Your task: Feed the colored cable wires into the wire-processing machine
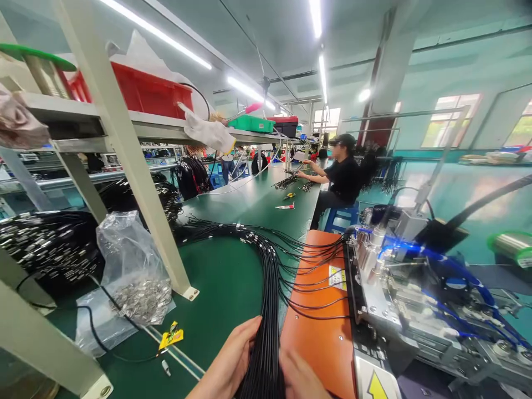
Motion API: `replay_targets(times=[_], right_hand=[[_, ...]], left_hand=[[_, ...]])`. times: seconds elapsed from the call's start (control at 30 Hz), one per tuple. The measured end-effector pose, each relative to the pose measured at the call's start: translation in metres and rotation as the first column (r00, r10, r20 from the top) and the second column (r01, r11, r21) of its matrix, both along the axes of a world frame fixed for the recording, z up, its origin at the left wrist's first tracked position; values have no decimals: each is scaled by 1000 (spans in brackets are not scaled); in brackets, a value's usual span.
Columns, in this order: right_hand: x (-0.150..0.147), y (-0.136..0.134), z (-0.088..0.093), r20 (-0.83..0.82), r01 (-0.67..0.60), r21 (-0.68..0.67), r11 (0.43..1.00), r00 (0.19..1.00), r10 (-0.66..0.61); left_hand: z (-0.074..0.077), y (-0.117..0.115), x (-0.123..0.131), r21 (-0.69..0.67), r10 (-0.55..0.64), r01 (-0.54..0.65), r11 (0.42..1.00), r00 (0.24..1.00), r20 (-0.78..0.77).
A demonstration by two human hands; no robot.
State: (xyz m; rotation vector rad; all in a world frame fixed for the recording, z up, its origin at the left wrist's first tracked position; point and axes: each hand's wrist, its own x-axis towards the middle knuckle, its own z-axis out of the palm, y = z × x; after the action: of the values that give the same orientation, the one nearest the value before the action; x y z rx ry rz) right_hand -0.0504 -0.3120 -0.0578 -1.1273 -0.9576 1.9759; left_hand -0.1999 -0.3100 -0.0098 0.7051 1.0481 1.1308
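Head view: left hand (226,360) and right hand (300,377) (both closed) clench bundled black cables (264,354).

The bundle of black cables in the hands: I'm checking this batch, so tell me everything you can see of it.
The bundle of black cables is many thin, plastic-sheathed-looking strands, gathered tight between the left hand and right hand. Beyond them it fans out over the green bench mat and the orange plate, curving in loose arcs. Small silvery fittings sit along the far strands, too small to identify.
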Motion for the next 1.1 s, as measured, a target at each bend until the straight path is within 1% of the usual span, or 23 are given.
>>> replay_targets(times=[0.1,0.17,0.27,0.33,0.4,0.43,0.5,0.57,0.63,0.73,0.8,0.9,0.97,1.03,1.1], right_hand=[[-6,35,27,-57,-12,-30,999,998,11],[-16,54,41,-24,-40,-63,997,999,38],[-32,70,52,75,17,-28,999,997,-15],[-38,72,54,144,80,13,997,986,-81],[-38,72,53,190,133,53,990,972,-141],[-37,72,52,209,149,66,987,965,-159],[-33,75,49,253,153,79,985,953,-168],[-32,80,48,297,122,79,989,944,-140],[-32,88,47,337,77,80,994,936,-99],[-31,101,48,388,31,102,994,919,-68],[-26,108,48,408,39,134,990,908,-91],[-14,113,48,386,63,161,985,915,-122],[-4,111,51,328,60,141,988,939,-104],[7,103,56,239,35,101,994,969,-58],[19,86,61,134,-7,58,998,991,-1]], left_hand=[[-1,0,0,30,-28,26,999,997,75],[-4,1,-3,58,-47,40,998,992,116],[-16,1,-10,103,-55,37,994,982,182],[-23,-1,-11,126,-63,37,991,976,208],[-28,-3,-9,132,-67,38,991,971,228],[-29,-3,-5,120,-78,49,992,965,252],[-28,2,2,32,-96,91,995,932,350],[-25,14,9,-89,-99,158,983,881,463],[-22,30,14,-151,-86,184,971,863,497],[-19,52,16,-187,-74,191,964,863,500],[-19,60,17,-169,-33,138,976,859,510],[-22,62,18,-102,23,38,994,847,532],[-25,61,18,-73,23,18,997,852,522],[-26,61,18,-66,19,14,998,877,480],[-25,59,19,-70,16,14,997,911,411]])
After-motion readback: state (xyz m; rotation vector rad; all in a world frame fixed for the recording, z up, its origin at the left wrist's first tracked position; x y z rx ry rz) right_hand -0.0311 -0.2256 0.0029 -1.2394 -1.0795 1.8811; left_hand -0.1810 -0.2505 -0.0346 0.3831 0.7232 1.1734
